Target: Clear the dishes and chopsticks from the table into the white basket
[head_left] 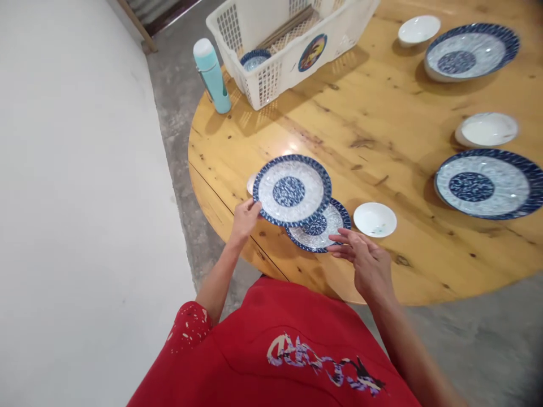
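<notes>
My left hand grips the left rim of a blue-and-white plate, which is raised above the table. Partly covered by it, a second blue-and-white plate lies near the table's front edge. My right hand has its fingers stretched out over the right rim of that lower plate; whether they touch it I cannot tell. Just beyond those fingers stands a small white bowl. Another small white bowl peeks out behind the raised plate, mostly hidden.
A white plastic basket at the back holds chopsticks and a blue-patterned dish. Left of it stands a light-blue bottle. On the right side of the round wooden table are two blue-rimmed plates and two white bowls.
</notes>
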`<state>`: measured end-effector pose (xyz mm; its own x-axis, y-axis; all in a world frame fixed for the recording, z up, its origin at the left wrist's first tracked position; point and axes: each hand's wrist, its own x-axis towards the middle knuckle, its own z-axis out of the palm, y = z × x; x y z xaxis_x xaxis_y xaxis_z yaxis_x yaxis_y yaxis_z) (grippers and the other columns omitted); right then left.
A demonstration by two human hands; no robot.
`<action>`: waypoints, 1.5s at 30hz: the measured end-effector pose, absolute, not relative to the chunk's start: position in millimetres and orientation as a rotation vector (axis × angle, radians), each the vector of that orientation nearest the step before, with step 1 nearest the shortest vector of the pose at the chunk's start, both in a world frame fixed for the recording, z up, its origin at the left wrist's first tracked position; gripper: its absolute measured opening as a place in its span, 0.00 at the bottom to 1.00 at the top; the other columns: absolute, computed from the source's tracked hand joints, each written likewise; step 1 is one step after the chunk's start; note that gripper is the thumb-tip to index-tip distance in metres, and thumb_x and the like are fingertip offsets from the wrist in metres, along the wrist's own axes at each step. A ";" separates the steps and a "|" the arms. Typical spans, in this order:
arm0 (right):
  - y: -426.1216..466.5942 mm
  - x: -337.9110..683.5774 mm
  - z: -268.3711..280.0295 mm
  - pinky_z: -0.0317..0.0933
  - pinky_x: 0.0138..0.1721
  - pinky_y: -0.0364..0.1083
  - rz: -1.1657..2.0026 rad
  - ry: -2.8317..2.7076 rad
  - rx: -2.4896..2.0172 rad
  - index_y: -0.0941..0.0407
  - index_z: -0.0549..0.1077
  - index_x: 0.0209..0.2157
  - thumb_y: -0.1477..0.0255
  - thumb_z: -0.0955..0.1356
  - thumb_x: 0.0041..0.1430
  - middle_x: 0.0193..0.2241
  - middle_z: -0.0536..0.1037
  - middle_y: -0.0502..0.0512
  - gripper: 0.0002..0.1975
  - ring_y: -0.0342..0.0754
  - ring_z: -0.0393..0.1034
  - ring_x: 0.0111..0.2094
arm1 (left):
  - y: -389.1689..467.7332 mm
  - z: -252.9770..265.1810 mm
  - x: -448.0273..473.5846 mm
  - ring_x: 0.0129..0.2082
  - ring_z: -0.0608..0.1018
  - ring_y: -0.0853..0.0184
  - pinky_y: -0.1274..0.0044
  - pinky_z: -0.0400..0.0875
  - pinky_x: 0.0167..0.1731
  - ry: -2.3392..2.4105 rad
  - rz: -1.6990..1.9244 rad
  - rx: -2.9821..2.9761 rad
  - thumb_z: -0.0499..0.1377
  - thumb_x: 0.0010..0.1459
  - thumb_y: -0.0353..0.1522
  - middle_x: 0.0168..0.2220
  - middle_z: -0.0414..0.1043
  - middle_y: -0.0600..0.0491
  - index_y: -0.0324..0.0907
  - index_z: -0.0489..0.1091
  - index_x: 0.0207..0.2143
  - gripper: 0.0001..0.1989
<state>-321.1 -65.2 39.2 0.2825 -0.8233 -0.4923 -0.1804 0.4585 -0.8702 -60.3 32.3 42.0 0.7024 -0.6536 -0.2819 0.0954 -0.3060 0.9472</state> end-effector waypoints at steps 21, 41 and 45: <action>-84.3 -353.1 -18.2 0.60 0.30 0.48 -0.123 1.362 -1.678 0.54 0.71 0.24 0.52 0.62 0.52 0.18 0.76 0.58 0.20 0.56 0.73 0.25 | 17.6 10.0 -113.1 0.27 0.71 0.65 0.76 0.57 0.30 -1.024 -0.957 2.334 0.55 0.62 0.34 0.21 0.69 0.54 0.43 0.65 0.20 0.16; -94.7 -342.7 -28.5 0.47 0.30 0.46 0.075 1.444 -2.065 0.54 0.65 0.22 0.56 0.61 0.63 0.23 0.74 0.59 0.20 0.51 0.68 0.28 | 4.6 8.7 -99.7 0.41 0.80 0.60 0.75 0.62 0.35 -1.214 -0.837 2.656 0.52 0.69 0.45 0.38 0.81 0.49 0.45 0.76 0.34 0.19; -92.7 -331.0 -24.8 0.55 0.31 0.45 -0.088 1.446 -1.749 0.55 0.69 0.27 0.60 0.62 0.59 0.22 0.74 0.57 0.15 0.52 0.70 0.29 | -2.4 -3.1 -96.1 0.38 0.78 0.62 0.75 0.61 0.36 -1.194 -0.834 2.518 0.52 0.70 0.41 0.38 0.79 0.48 0.42 0.74 0.41 0.15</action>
